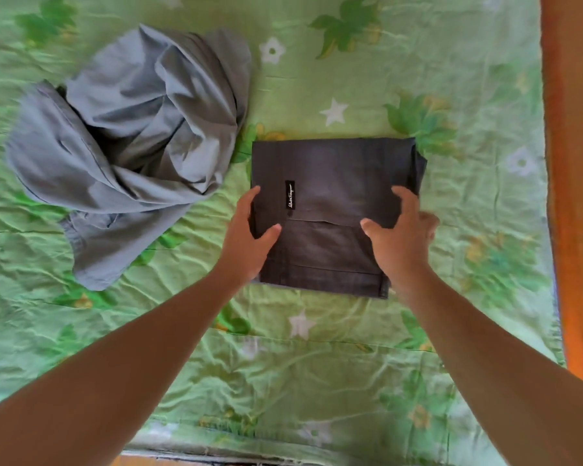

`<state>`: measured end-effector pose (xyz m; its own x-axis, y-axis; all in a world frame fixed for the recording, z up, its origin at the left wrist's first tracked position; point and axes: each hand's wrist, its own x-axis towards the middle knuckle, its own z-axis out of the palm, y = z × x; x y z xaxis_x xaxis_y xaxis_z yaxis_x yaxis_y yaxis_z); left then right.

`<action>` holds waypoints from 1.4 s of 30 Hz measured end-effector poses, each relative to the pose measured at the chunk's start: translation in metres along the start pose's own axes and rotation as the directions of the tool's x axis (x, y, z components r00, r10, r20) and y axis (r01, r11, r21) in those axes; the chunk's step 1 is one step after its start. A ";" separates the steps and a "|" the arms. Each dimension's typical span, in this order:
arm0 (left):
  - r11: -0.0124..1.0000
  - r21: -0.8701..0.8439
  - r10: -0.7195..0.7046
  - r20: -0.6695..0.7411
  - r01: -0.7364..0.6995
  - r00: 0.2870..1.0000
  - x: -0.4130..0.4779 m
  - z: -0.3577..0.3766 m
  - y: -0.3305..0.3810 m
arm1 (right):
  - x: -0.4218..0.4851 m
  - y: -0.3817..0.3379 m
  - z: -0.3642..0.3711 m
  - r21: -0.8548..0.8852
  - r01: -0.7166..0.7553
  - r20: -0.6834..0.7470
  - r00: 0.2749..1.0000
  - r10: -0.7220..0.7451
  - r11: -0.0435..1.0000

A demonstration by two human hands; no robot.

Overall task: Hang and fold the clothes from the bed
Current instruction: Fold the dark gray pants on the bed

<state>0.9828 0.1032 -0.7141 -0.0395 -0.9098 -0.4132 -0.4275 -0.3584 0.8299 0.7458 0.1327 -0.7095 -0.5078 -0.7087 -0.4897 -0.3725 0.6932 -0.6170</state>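
While the crumpled blue-grey garment (125,139) lies in a loose heap toward the left edge of the bed (317,364), not yet folded, the work in hand is the dark one beside it. The left hand (249,237) is released: its fingers lie straight along the left side of the folded dark garment (334,183) and its thumb rests on top. This garment lies flat as a neat rectangle a little right of the middle of the bed, with a small black label (290,195) facing up. The right hand (398,237) is blurred. Its fingers are spread and only lightly bent over the right side of the cloth, so it seems released too, and it grasps nothing that I can see.

I judge that the step is to square and press the fold. To do it well, both hands should push the sides inward evenly and then smooth the top, because some cloth sticks out at the far right corner and could open when the garment is lifted.

The sheet is soft and wrinkled, green with leaves and white stars, so the fold may slip on it. Along the right edge of the bed runs an orange strip (572,196); I cannot tell if it is wall or wood.
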 end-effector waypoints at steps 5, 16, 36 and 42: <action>0.997 0.048 -0.076 0.192 0.068 0.978 0.025 -0.014 0.036 | 0.010 -0.027 -0.033 0.318 -0.199 0.423 0.905 0.050 0.927; 0.942 0.275 0.112 0.284 -0.193 0.952 -0.033 -0.062 0.177 | -0.081 -0.103 -0.130 -0.027 0.286 0.216 0.937 -0.274 0.958; 0.526 0.442 0.289 0.711 -0.727 0.641 -0.351 -0.086 0.644 | -0.418 -0.255 -0.552 -0.311 0.166 -0.165 0.960 -0.225 0.936; 0.489 0.390 0.297 0.767 -0.781 0.569 -0.420 0.007 0.711 | -0.463 -0.198 -0.665 -0.271 0.099 -0.321 0.928 -0.187 0.958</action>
<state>0.6888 0.2318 0.0468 -0.8422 -0.4633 -0.2759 -0.5300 0.6167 0.5821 0.5380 0.4113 0.0494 -0.6513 -0.7455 -0.1416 -0.6172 0.6290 -0.4727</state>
